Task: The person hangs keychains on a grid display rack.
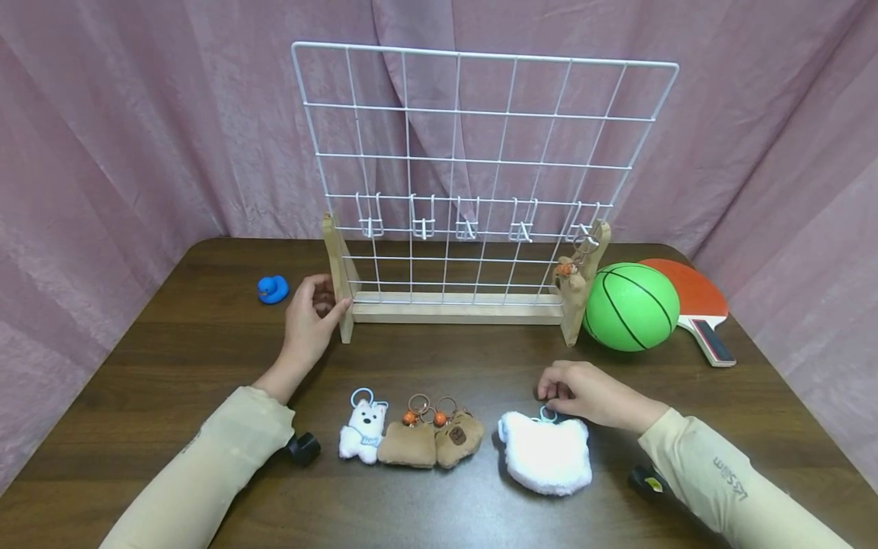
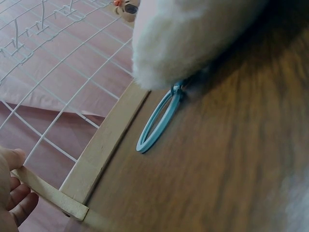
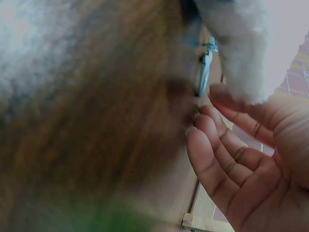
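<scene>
My left hand grips the left wooden upright of a white wire grid rack, thumb on one side and fingers on the other. Above a white plush keychain lying on the table is my right hand. In the right wrist view its loosely bent fingers come close to the keychain's light blue ring; no firm pinch shows. Left of it lie a white dog plush keychain and two brown plush keychains, one blank, the other showing a snout.
Several white hooks hang along the grid. A small brown plush keychain hangs at its right end. Beside the right upright are a green ball and a red paddle. A blue toy duck sits left of the rack.
</scene>
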The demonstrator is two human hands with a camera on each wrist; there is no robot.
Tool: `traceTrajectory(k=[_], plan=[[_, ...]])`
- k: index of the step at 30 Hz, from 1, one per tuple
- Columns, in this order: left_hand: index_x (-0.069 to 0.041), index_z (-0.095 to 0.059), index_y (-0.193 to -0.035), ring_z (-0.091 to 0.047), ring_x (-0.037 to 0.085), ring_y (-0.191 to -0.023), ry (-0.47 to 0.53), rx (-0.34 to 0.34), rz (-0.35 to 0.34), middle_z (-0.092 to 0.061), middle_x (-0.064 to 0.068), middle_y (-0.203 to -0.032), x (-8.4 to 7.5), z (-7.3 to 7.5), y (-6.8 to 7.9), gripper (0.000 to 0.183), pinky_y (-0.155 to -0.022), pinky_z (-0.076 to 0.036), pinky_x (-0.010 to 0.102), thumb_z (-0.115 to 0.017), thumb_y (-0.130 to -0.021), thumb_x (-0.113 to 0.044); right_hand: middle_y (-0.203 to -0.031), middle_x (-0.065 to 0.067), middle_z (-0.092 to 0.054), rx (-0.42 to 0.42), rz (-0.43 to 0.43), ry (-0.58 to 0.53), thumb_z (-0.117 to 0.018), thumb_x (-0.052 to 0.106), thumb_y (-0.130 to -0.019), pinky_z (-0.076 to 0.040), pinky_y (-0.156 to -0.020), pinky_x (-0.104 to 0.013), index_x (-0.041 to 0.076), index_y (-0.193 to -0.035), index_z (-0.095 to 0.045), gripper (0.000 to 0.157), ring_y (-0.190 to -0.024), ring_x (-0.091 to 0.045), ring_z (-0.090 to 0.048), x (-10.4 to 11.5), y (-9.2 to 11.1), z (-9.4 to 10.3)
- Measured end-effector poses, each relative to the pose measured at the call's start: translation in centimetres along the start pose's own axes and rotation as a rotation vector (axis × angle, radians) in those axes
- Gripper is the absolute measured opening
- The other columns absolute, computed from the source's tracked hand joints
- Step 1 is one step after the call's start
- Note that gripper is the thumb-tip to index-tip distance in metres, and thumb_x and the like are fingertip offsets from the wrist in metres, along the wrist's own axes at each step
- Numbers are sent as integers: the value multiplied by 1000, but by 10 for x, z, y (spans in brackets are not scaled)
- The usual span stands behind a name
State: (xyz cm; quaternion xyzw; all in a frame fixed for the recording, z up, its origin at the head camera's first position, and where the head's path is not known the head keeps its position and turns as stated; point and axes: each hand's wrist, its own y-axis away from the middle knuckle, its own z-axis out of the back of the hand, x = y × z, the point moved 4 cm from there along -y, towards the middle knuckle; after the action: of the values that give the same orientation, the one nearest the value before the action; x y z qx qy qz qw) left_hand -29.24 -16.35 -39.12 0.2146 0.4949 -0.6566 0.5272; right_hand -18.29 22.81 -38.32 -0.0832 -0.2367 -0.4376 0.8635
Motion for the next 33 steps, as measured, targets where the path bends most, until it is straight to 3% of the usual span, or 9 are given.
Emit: traceTrajectory(k=[5, 13, 27, 33], plan=[[6, -50, -123, -61, 33, -95, 8, 0, -7, -58, 22, -113, -1, 0, 0, 44, -70, -41, 1, -70, -86, -5, -88, 3, -61, 10, 45, -60, -70, 5, -83, -51, -65, -20, 12, -93, -66, 14, -75, 1, -53, -1, 2, 1], [6, -50, -123, -61, 32, -94, 4, -1, -7, -58, 22, -112, -1, 1, 0, 44, -70, -41, 2, -71, -85, -6, -92, 1, -60, 102, 40, -135, -74, 9, -80, -50, -65, -19, 14, -99, -67, 21, -76, -3, -55, -2, 4, 3], [6, -50, -123, -61, 31, -94, -5, -6, -13, -59, 21, -112, 0, 0, 0, 44, -70, -43, 5, -71, -86, -7, -91, 4, -56, 103, 39, -70, -75, 5, -78, -49, -66, -20, 18, -92, -65, 21, -76, -2, -53, -2, 2, 0], [6, -50, -123, -61, 32, -95, -8, 3, -12, -58, 21, -112, -1, 0, 1, 43, -72, -42, 3, -69, -88, -11, -88, 6, -53, 117, -7, -39, -75, 7, -79, -48, -66, -19, 20, -85, -58, 22, -76, -3, -51, -2, 2, -3]])
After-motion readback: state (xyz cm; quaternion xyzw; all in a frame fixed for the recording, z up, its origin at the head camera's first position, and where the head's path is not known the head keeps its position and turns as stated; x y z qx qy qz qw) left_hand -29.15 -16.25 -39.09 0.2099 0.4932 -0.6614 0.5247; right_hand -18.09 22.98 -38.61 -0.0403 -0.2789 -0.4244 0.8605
